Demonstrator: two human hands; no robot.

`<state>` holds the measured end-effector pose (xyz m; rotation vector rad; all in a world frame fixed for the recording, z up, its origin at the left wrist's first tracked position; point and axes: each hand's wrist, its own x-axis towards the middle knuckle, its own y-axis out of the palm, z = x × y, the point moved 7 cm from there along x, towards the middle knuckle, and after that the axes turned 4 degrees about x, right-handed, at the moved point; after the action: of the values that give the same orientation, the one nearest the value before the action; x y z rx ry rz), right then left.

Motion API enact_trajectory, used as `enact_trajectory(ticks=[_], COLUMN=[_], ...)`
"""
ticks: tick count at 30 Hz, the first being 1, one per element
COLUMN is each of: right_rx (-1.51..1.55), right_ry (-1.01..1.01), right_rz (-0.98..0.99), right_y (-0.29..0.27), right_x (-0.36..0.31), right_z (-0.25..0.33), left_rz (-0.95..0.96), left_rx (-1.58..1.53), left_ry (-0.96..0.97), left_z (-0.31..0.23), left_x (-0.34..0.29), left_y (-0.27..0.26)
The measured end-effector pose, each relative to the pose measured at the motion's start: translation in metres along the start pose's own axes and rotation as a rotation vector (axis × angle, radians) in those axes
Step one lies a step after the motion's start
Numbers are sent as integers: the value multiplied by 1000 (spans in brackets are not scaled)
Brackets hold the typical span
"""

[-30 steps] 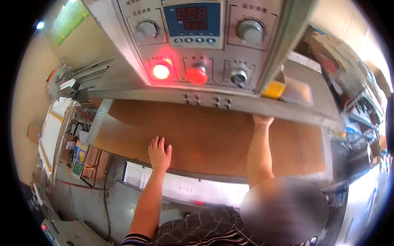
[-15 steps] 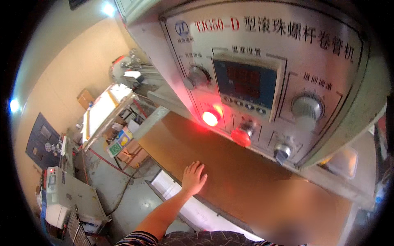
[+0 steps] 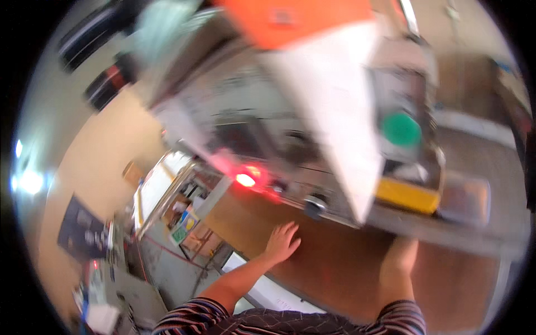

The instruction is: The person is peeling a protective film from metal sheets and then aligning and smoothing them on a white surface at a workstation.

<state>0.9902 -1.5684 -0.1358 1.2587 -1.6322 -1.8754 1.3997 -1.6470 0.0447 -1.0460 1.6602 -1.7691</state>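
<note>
My left hand [image 3: 282, 243] lies on the brown tabletop [image 3: 329, 251], palm down and fingers spread, holding nothing. My right hand [image 3: 400, 254] reaches forward to the grey metal rail [image 3: 452, 230] at the far side of the tabletop. Its fingers are hidden at the rail, so what they touch does not show. Above the tabletop stands a machine control box [image 3: 324, 128], smeared by motion, with a lit red lamp [image 3: 245, 178] and a silver knob [image 3: 315, 205].
Right of the box are a green round object [image 3: 401, 129], a yellow-sided bin [image 3: 406, 195] and a clear plastic container [image 3: 466, 198]. White paper [image 3: 279, 293] shows below the tabletop's near edge. A white-topped bench [image 3: 159, 181] and a grey machine [image 3: 131, 285] stand at left.
The view has swung, so the control box appears farther off and more of its right side shows. My right forearm and hand now show, reaching to the rail. My left hand stays on the tabletop.
</note>
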Motion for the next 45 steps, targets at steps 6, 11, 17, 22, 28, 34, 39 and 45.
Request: enact_trajectory(ticks=[6, 11, 17, 22, 28, 34, 39, 45], right_rx=[245, 382, 399, 299, 126, -169, -663, -686], right_ry=[-55, -104, -94, -48, -198, -358, -601, -607], right_rz=[173, 353, 480, 454, -22, -340, -495, -493], right_y=[53, 80, 49, 44, 12, -36, -70, -81], right_x=[-10, -18, -82, -151, -221, -228, -187, -193], right_z=[-15, 7, 15, 27, 47, 99, 147, 148], left_rz=[230, 342, 354, 387, 165, 244, -179, -536], left_rx=[71, 98, -15, -80, -222, -465, -404, -507], left_ry=[225, 297, 707, 737, 748, 466, 536, 748], left_z=[-76, -149, -152, -161, -173, -174, -178, -215], left_x=[106, 173, 121, 60, -27, 23, 63, 41], left_y=[15, 33, 76, 50, 11, 18, -114, -189])
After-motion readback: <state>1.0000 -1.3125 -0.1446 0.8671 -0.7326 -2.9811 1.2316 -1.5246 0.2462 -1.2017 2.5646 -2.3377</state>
